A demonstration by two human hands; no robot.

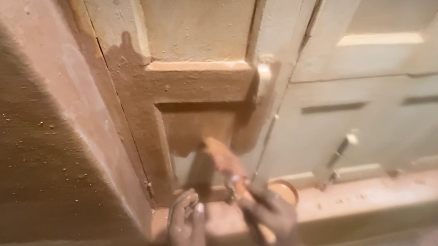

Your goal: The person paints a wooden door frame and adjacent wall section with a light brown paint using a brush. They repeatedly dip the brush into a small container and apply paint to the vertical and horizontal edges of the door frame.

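No packages, labels, signs or screens in view, unless the small round tin-like container counts: orange-brown, open-topped, standing on the ledge at the foot of the door, too blurred to tell any label on it.

Left hand open, right hand clenched
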